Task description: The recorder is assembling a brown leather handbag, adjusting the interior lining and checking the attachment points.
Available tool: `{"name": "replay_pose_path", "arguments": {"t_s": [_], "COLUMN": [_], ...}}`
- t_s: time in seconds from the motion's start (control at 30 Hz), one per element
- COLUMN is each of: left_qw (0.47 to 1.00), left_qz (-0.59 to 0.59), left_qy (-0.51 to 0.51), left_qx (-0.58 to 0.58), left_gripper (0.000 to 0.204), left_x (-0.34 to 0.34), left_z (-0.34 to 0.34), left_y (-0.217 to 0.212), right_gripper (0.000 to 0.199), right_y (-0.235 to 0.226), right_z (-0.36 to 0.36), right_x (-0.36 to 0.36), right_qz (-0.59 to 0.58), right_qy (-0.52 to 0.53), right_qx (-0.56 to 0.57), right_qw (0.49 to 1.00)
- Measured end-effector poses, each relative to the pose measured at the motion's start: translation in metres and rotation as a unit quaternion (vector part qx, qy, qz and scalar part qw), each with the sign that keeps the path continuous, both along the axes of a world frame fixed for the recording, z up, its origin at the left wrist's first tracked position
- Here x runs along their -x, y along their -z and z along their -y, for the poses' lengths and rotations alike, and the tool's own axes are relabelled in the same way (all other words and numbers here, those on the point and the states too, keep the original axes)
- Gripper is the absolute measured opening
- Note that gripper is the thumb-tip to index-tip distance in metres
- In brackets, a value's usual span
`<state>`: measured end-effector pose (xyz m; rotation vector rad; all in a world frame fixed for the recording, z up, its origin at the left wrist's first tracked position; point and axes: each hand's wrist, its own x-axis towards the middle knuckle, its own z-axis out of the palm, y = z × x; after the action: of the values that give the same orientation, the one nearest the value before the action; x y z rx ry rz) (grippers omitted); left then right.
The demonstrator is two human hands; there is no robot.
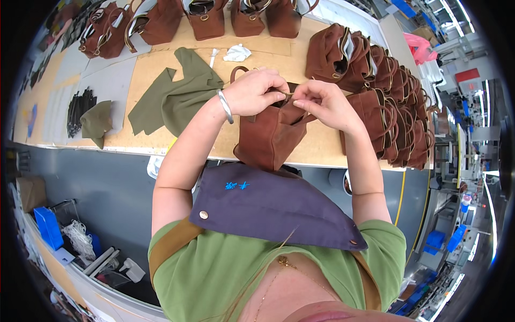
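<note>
A brown handbag (268,137) stands at the table's near edge, right in front of my body. Along its top opening runs a gold-toothed zipper (285,93). My left hand (255,94) pinches one stretch of this zipper between thumb and fingers. Close beside it, my right hand (322,103) is closed in a pinch on the zipper's right end at the bag's rim. The fingers partly cover the opening, and whether a zipper pull is between them is too small to tell. One rounded handle (237,72) of the bag rises behind my left hand.
Olive-green cloth (179,94) lies left of the bag on the wooden table (155,56). A crumpled white cloth (237,52) is behind it. More brown handbags (206,24) line the far edge, and others (370,110) crowd the right side. Dark strips (81,111) lie far left.
</note>
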<state>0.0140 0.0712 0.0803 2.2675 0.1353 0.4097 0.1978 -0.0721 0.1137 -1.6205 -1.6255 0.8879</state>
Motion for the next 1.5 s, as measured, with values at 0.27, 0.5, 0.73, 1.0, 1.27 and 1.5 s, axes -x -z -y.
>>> {"name": "replay_pose_path", "arguments": {"t_s": [0.27, 0.5, 0.73, 1.0, 1.27, 1.5], "left_qw": [0.999, 0.998, 0.999, 0.997, 0.996, 0.996], "left_qz": [-0.014, 0.003, 0.016, 0.005, 0.034, 0.041], "left_qy": [-0.034, -0.060, -0.041, -0.044, -0.042, -0.039], "left_qx": [-0.010, 0.019, 0.026, -0.068, -0.076, -0.068], "left_gripper": [0.012, 0.014, 0.012, 0.011, 0.008, 0.007], "left_x": [-0.002, -0.002, -0.004, -0.002, -0.001, 0.000], "left_z": [0.008, 0.011, 0.011, 0.014, 0.014, 0.013], "left_y": [-0.007, -0.002, -0.003, -0.015, -0.011, -0.011], "right_gripper": [0.014, 0.008, 0.011, 0.015, 0.015, 0.019], "right_y": [-0.006, -0.003, -0.008, -0.001, -0.001, -0.007], "right_z": [-0.001, 0.000, -0.001, -0.001, -0.002, -0.004], "right_x": [0.003, 0.002, 0.005, 0.003, 0.001, 0.005], "right_qz": [-0.039, -0.068, -0.072, -0.073, -0.070, -0.061], "right_qy": [0.021, 0.001, 0.022, 0.034, 0.030, 0.033], "right_qx": [0.023, 0.032, 0.044, 0.004, 0.010, 0.021], "right_qw": [0.999, 0.997, 0.996, 0.997, 0.997, 0.997]}}
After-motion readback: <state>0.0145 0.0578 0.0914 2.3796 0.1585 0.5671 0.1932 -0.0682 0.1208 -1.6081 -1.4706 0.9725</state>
